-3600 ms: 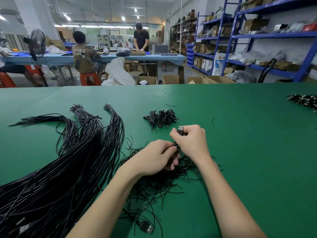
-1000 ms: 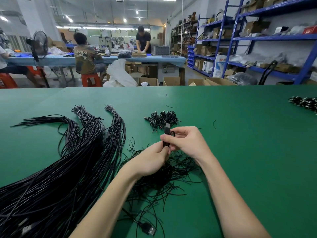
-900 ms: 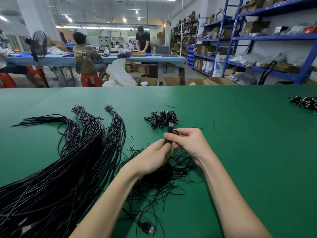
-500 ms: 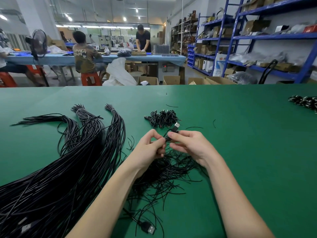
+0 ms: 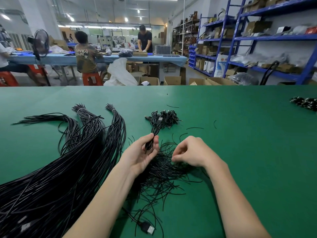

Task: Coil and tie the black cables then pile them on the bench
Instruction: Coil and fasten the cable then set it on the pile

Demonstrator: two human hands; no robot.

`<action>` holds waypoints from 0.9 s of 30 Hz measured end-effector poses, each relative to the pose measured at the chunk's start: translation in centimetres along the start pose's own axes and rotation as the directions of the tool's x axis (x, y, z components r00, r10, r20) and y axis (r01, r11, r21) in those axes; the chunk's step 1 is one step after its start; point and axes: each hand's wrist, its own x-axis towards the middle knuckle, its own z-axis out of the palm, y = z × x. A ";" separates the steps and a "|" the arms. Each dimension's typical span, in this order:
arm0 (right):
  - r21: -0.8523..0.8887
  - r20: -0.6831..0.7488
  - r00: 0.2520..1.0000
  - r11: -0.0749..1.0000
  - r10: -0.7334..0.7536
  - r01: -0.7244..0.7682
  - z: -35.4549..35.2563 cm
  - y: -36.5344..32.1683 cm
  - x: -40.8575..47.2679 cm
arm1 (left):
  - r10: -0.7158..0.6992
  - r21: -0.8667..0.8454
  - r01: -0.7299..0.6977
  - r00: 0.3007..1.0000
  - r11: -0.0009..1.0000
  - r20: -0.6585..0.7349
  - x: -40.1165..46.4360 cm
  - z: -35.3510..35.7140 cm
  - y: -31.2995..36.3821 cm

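Observation:
My left hand grips a small folded coil of black cable, whose USB plug points away from me. To its right, my right hand has its curled fingertips down in a loose heap of thin black ties and pinches one strand. A small pile of coiled, tied cables lies just beyond both hands on the green bench. A big sheaf of long uncoiled black cables fans across the left side.
A loose USB plug lies near the front edge between my forearms. Another heap of coiled cables sits at the far right edge. Stray ties are scattered past my right hand. Beyond the bench, people work at a blue table.
My right hand has let go of the coil and dropped to the heap of ties. My left hand now holds the coil alone, turned palm up.

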 end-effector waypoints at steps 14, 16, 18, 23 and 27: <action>0.309 -0.246 0.969 0.950 0.039 0.040 -1.3 1.6 0.2 | 0.109 0.037 -0.108 0.993 0.993 -0.033 0.2 -0.4 -0.4; 0.634 -0.275 0.957 0.767 0.098 0.104 -0.9 0.5 0.4 | 0.166 0.085 -0.164 0.986 0.983 -0.025 0.4 -0.3 -0.5; 0.737 -0.249 0.965 0.662 0.082 0.134 0.0 -1.0 0.6 | 0.215 0.150 -0.212 0.976 0.966 -0.010 0.5 -0.2 -0.7; 0.532 -0.337 0.941 0.818 -0.030 0.216 2.4 -2.8 0.9 | 0.335 0.272 -0.326 0.942 0.905 0.016 0.8 0.0 -1.3; 0.437 -0.406 0.913 0.870 -0.036 0.229 2.2 -2.3 1.0 | 0.402 0.367 -0.388 0.915 0.846 0.039 0.9 -0.1 -1.7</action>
